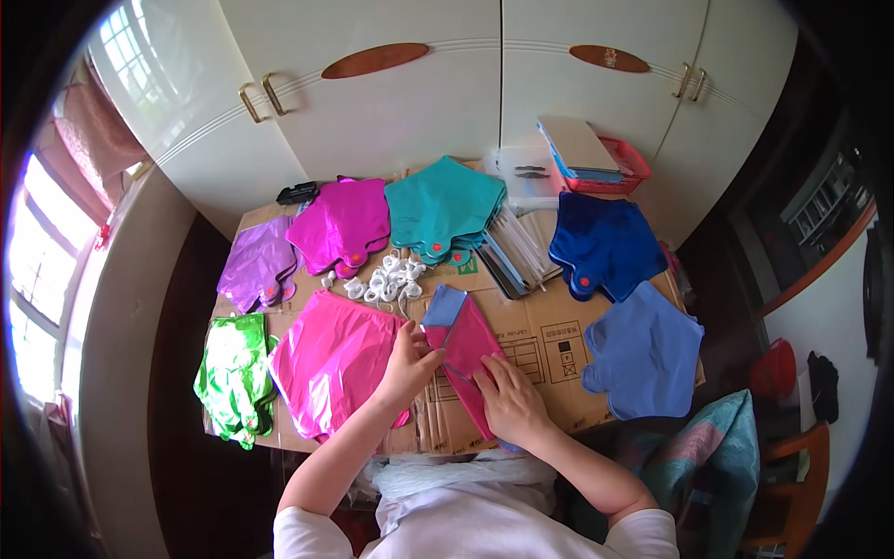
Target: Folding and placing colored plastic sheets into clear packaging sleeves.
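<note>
A flat foil balloon (pixel 470 340), mostly deep pink with a blue patch at its top end, lies folded into a long narrow strip on the cardboard in front of me. My left hand (pixel 408 365) is at its left edge, thumb and fingers apart, the thumb tip touching the foil. Spread over the lower right part of the strip, my right hand (pixel 512 402) rests with fingers stretched out. To the left of the strip, partly under my left hand and forearm, is a stack of shiny pink foil balloons (pixel 331 359). White ribbon coils (pixel 389 279) lie beyond my left hand.
Around the cardboard tabletop (pixel 447 419) lie green (pixel 233 373), lilac (pixel 256 261), magenta (pixel 343 219), teal (pixel 442 207), dark blue (pixel 607 240) and light blue balloons (pixel 644 352). Clear packets (pixel 526 244) and a red basket (pixel 629 163) stand toward the white cabinet (pixel 391 112).
</note>
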A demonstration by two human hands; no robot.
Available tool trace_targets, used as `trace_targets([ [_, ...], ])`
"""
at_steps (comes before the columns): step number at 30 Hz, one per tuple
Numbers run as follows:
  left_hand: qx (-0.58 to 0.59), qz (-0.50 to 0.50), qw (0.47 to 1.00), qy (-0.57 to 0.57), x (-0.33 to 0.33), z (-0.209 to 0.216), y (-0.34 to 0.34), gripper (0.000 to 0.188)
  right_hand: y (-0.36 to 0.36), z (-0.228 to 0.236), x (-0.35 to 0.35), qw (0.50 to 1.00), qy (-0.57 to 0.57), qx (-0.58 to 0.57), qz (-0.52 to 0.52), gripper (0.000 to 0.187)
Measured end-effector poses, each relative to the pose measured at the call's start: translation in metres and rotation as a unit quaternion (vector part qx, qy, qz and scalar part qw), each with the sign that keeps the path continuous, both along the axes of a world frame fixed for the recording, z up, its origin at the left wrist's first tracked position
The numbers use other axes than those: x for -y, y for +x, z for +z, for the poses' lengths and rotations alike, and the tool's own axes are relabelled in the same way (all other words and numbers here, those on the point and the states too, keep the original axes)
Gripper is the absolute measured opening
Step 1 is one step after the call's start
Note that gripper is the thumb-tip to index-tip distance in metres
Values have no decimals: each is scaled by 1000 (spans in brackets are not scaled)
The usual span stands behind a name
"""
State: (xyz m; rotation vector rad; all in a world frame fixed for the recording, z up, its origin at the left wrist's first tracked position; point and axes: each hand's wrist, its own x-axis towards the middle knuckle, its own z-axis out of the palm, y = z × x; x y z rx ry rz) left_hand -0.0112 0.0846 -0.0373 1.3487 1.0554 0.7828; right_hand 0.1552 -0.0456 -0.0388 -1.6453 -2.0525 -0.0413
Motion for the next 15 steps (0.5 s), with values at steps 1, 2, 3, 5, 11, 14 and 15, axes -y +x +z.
trace_targets([
  [1,-23,-15,999,-40,0,7,0,71,0,-1,0,1000,-1,1,-1,36],
  [2,-45,-30,995,-80,-1,16,1,64,0,-2,1,1000,-2,3,-2,36],
  [3,-66,-45,990,-118,-2,23,2,58,0,-2,1,1000,-2,5,-4,36],
  [5,-191,-90,975,-66,-5,25,4,47,-1,-2,1,1000,-3,5,-3,35],
  [11,-413,-114,887,173,13,22,11,45,-2,-4,0,1000,-10,-5,-4,36],
  [14,-421,-102,875,214,16,19,13,41,-2,-4,-4,1000,-11,-10,0,35],
  [15,-418,-101,872,236,14,18,11,39,-2,-4,-8,1000,-9,-13,3,34],
])
